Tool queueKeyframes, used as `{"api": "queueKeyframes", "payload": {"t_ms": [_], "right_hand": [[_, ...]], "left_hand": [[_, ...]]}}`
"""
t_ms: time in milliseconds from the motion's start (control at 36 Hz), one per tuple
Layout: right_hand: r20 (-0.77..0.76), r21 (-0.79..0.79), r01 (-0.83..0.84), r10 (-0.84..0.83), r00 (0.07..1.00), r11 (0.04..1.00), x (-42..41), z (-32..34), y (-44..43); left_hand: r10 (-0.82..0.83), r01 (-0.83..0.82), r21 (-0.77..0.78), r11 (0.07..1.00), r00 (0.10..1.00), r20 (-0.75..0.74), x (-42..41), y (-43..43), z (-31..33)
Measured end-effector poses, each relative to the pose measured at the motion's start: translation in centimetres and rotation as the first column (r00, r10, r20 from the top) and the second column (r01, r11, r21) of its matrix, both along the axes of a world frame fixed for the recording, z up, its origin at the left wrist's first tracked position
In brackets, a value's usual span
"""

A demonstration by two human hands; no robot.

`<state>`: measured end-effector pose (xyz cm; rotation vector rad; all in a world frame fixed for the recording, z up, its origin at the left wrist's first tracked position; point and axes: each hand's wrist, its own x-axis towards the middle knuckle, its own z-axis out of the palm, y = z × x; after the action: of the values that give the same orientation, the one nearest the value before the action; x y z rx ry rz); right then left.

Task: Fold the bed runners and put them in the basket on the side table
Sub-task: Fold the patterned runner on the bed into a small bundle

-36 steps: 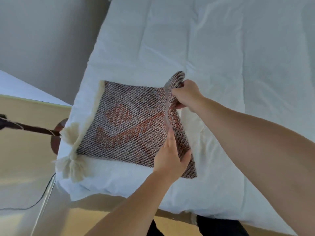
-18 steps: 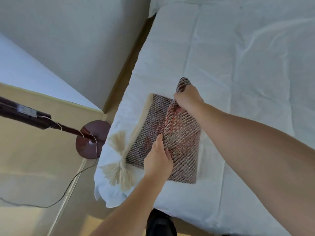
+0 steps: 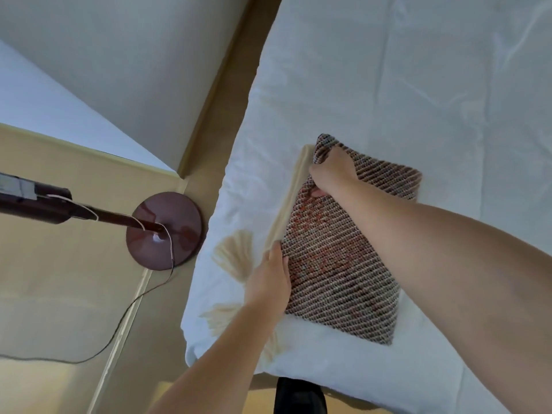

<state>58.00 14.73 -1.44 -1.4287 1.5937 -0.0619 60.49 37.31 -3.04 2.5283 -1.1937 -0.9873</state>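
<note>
Head view, near first: a dark shape (image 3: 298, 395) is cut off at the bottom edge below the left forearm, can't identify. Left hand (image 3: 268, 282) has fingers straight and flat, pressing the near-left edge of the folded bed runner (image 3: 337, 264); it grips nothing. Cream tassels (image 3: 236, 255) stick out left of that hand, partly covered by its wrist. The runner lies just right of the left hand on the white bed (image 3: 388, 85), long axis running away from the person, far end leaning slightly left. Off the bed, well left of both hands, sit a round lamp base (image 3: 164, 231) and its cord (image 3: 131, 306). Farther on, right hand (image 3: 331, 171) is curled, pinching the top layer's far-left corner; its forearm crosses the runner's right side and hides it. Judgement: fold nearly laid flat, next comes lifting the packet, and both hands are on its left edge. Basket and side table are out of frame, so carry direction is unknown.
</note>
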Motion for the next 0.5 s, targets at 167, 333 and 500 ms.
{"api": "queueKeyframes", "payload": {"t_ms": [167, 333, 500], "right_hand": [[0.002, 0.000, -0.011, 0.011, 1.000, 1.000, 1.0, -1.6, 0.4], [0.016, -0.012, -0.060, 0.061, 0.998, 0.998, 1.9, -1.9, 1.3], [-0.388, -0.473, -0.533, 0.377, 0.841, 0.701, 1.2, -3.5, 2.6]], "left_hand": [[0.007, -0.007, -0.011, 1.000, 1.000, -0.011, 1.0, 0.4, -1.6], [0.013, -0.013, 0.008, 1.000, 1.000, 0.026, 2.0, 1.2, -2.9], [-0.070, 0.082, -0.049, 0.995, 0.976, 0.205, 1.5, 0.5, -3.7]]}}
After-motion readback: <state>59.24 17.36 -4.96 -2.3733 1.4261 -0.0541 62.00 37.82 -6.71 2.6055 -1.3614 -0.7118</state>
